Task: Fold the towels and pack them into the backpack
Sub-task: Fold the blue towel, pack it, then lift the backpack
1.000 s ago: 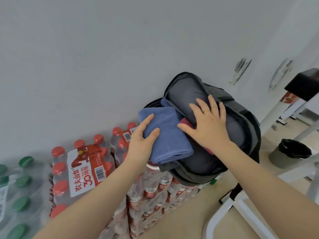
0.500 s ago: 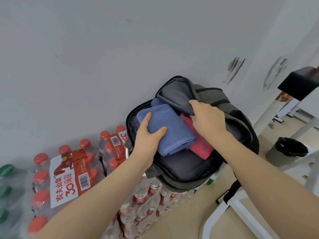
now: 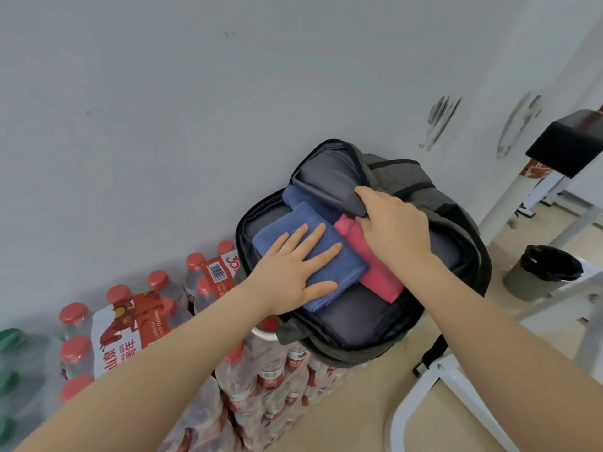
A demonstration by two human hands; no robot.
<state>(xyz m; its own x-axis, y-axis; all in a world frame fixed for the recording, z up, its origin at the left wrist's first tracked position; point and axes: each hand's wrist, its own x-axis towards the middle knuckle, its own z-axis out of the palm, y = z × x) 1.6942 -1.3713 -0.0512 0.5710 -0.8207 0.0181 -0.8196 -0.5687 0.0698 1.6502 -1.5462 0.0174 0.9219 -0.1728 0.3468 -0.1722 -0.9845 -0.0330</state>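
Note:
A grey backpack [image 3: 456,230] lies open on stacked packs of water bottles, against the wall. Inside its main compartment lies a folded blue towel [image 3: 349,272], with a folded pink towel [image 3: 378,275] beside it on the right. A second blue towel [image 3: 295,195] shows behind them. My left hand [image 3: 293,272] lies flat on the front blue towel, fingers straight. My right hand [image 3: 391,223] grips the edge of the backpack's flap [image 3: 329,181] and holds it back.
Shrink-wrapped packs of red-capped bottles [image 3: 137,327] fill the lower left; green-capped ones [image 3: 13,340] sit at the far left. A white metal frame [image 3: 434,383] stands at the lower right. A lined bin [image 3: 541,272] and a black stool top [image 3: 567,141] stand at the right.
My right hand lifted the flap off the towels and pulled it back, uncovering the pink towel. My left hand shifted from the blue towel's side to lie flat on top.

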